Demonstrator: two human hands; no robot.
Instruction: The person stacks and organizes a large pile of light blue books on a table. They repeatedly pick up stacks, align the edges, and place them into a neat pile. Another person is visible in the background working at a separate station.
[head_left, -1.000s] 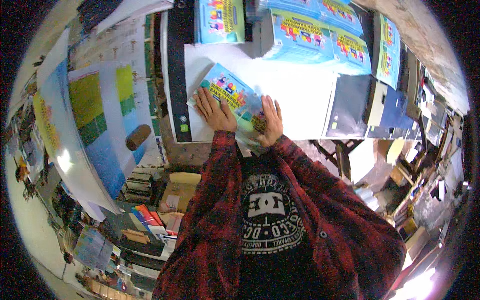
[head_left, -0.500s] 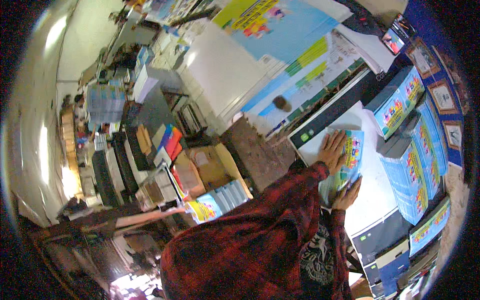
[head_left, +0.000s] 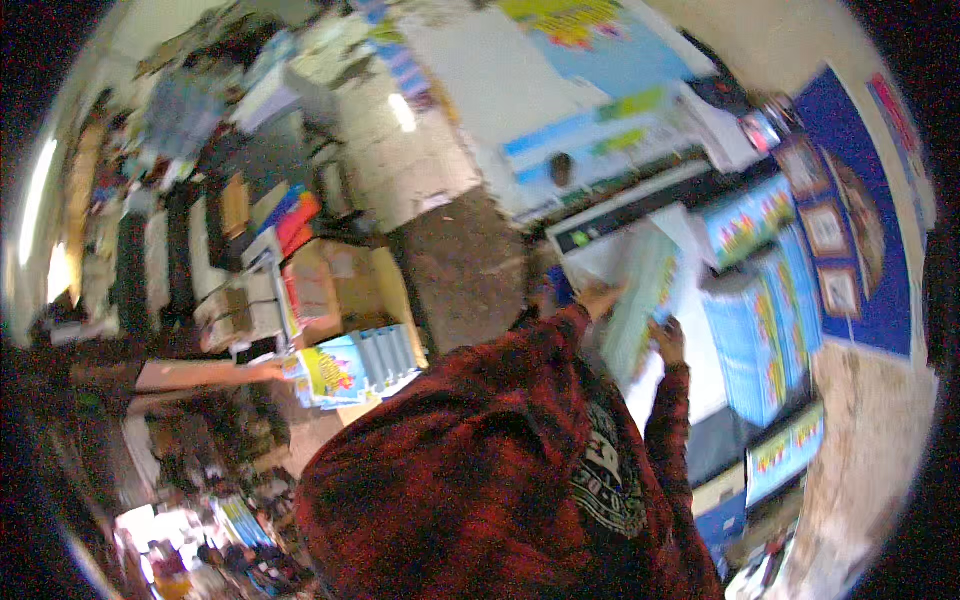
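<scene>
On the white work surface in front of me lies a printed booklet or thin stack, pale green and blue and smeared by motion. My left hand is at its left edge, and blur hides how its fingers are set. At the right edge, my right hand has its fingers and thumb bent round the side of the booklet. Whether it is one booklet or several sheets, I cannot make out.
Tall stacks of blue booklets stand just right of the work surface. Large printed sheets cover a table beyond. To the left, another person's arm reaches to booklets beside a cardboard box. Framed pictures hang at right.
My view has swung, shifting the scene left. My left hand has gone from lying across the booklet's top to its left edge. My right hand's fingers are now bent at the right edge.
</scene>
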